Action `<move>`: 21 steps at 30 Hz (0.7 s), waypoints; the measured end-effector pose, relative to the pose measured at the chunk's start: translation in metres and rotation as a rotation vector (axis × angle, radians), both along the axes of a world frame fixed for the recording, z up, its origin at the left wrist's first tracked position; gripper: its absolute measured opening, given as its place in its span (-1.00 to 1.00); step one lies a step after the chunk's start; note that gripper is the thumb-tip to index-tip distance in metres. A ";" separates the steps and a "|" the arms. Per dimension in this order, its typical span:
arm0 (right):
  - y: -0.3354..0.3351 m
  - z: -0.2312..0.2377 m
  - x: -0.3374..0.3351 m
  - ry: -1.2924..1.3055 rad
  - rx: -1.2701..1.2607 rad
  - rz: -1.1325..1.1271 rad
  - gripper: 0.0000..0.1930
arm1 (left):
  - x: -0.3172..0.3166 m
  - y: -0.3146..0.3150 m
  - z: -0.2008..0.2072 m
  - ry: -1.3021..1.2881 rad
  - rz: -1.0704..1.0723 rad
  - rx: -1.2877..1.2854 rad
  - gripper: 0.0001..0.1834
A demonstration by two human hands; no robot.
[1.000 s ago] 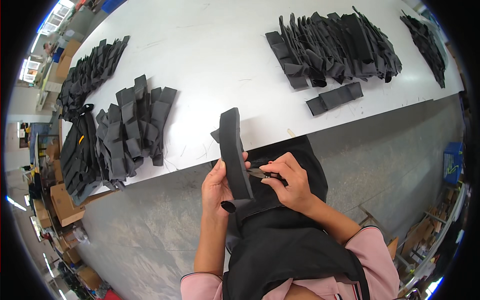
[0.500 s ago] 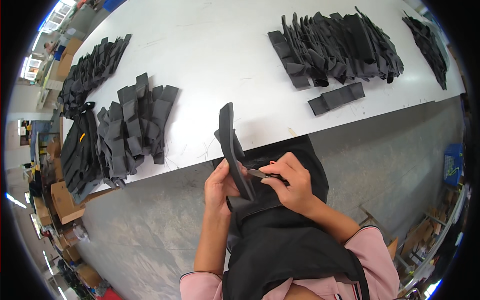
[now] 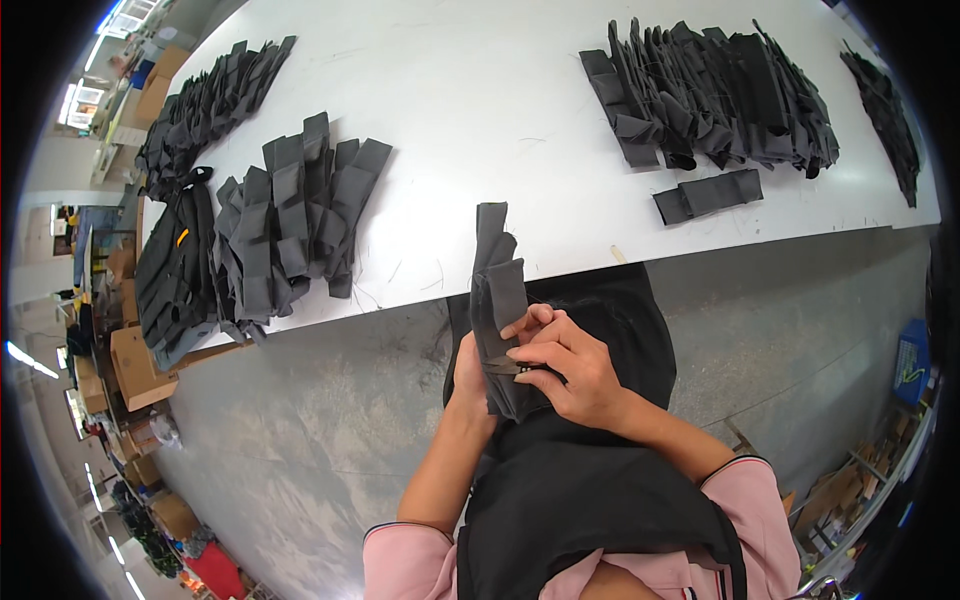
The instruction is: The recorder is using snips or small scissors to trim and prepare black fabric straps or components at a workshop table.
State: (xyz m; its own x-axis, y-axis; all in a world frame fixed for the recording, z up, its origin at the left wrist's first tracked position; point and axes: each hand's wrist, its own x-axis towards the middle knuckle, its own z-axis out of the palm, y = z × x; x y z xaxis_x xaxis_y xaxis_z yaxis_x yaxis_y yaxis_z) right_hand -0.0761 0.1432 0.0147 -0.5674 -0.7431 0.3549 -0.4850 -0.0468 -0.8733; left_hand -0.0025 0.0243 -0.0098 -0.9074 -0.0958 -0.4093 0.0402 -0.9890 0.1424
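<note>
Upright over my lap is a dark grey folded fabric strap (image 3: pixel 490 255), with my left hand (image 3: pixel 470 378) closed round its lower part from the left. My right hand (image 3: pixel 580 372) is closed on a pair of thread snips (image 3: pixel 502 367), whose metal blades lie across the strap's lower half. Most of the snips' handle is hidden by my fingers. A right fingertip also touches the fabric. Beneath my hands is a black apron (image 3: pixel 600 480).
On the white table (image 3: pixel 450 120), a single grey strap (image 3: pixel 708 196) lies before a large row of straps (image 3: pixel 720 95). Further straps (image 3: pixel 290 220) pile up at left beside black fabric pieces (image 3: pixel 180 265). A blue crate (image 3: pixel 911 362) stands on the floor at right.
The strap has turned from edge-on to show its folded layers. The snips have moved down and onto it, still in my right hand. The whole view has shifted slightly.
</note>
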 end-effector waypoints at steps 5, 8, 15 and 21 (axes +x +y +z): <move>0.000 -0.001 0.002 0.098 -0.005 -0.057 -0.70 | -0.003 0.005 0.006 0.022 -0.015 0.014 -0.67; 0.007 0.001 0.001 0.052 -0.027 -0.050 -0.69 | -0.005 0.006 0.008 0.048 -0.020 0.061 -0.65; 0.009 0.005 -0.007 0.183 -0.017 -0.051 -0.67 | -0.007 0.009 0.007 0.073 -0.052 0.088 -0.63; 0.007 0.004 -0.011 0.252 -0.029 -0.043 -0.66 | -0.008 0.012 0.007 0.043 -0.043 0.095 -0.65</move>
